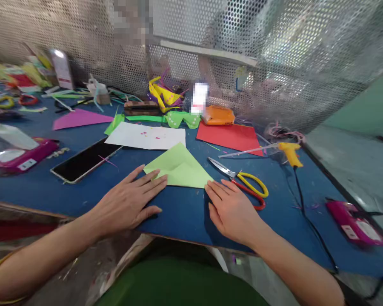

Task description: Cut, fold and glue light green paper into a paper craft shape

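A light green sheet of paper (181, 168), folded into a triangle, lies flat on the blue table (175, 212) in front of me. My left hand (130, 197) rests open with its fingers spread over the paper's left part. At the right corner, the fingertips of my right hand (231, 206) touch the paper, its fingers stretched out. Just beyond that hand are scissors (238, 175) with one yellow and one red handle, blades partly apart. White paper (147, 137) with small pink bits on it lies behind the green sheet.
A yellow glue gun (290, 154) with a black cord lies right, near a magenta power strip (354, 223). Red paper (230, 137), green paper glasses (181, 120) and an orange case (218, 115) sit behind. A black phone (87, 161) lies left. Perforated metal mesh (191, 25) borders the back.
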{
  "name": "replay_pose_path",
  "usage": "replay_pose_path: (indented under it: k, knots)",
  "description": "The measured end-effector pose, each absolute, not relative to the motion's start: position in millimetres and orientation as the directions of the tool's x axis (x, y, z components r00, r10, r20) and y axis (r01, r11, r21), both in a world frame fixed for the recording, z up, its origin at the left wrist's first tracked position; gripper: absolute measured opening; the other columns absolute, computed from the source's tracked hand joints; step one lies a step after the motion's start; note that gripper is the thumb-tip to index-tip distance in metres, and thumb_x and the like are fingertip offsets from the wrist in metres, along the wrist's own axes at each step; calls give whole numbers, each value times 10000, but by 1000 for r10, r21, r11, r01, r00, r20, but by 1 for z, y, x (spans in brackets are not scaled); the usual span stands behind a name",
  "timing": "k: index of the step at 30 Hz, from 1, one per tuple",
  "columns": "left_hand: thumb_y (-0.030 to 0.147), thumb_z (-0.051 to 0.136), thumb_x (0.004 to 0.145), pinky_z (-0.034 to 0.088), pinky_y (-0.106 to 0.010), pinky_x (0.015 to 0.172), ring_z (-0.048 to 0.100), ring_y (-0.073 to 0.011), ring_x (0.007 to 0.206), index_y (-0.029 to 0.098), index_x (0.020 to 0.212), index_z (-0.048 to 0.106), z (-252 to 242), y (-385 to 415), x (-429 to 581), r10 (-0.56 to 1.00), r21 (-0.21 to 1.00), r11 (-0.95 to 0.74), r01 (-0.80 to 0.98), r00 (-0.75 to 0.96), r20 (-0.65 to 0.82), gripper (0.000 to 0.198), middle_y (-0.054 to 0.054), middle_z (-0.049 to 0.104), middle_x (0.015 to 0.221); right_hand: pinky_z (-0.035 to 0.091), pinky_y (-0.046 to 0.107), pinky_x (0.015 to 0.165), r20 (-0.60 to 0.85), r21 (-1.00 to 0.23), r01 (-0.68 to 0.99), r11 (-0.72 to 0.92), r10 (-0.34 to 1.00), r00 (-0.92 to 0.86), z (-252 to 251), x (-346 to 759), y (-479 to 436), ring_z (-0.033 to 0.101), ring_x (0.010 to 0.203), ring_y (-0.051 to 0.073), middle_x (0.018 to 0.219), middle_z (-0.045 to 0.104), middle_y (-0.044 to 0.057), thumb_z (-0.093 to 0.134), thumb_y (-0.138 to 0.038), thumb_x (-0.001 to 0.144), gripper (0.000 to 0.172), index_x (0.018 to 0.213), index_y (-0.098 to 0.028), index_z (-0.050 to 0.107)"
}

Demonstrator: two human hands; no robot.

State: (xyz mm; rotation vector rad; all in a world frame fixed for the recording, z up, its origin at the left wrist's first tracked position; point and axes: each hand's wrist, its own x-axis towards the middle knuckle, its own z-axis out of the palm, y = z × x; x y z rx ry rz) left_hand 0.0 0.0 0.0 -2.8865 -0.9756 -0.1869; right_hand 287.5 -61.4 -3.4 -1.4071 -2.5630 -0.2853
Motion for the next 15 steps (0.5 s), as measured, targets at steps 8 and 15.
replay_pose_path:
  k: [8,15]
  knots:
    - [572,368,938,71,-447,1182,356,-252,1393,204,1369,513,4,-2,-8,623,-81,-768,635,771,135,585,-38,511,1426,403,442,1036,299,88,838,539,788,-538,-4,292,-62,609,1142,269,1241,650,176,409,-196,928,389,1199,-34,636]
    - [545,310,964,115,-444,1179,393,-245,1371,207,1297,586,1,-9,0,678,-109,-708,697,715,171,549,-27,550,1395,467,369,789,193,261,813,520,797,-572,3,282,-46,648,810,223,931,699,128,471,-45,860,239,990,-84,669]
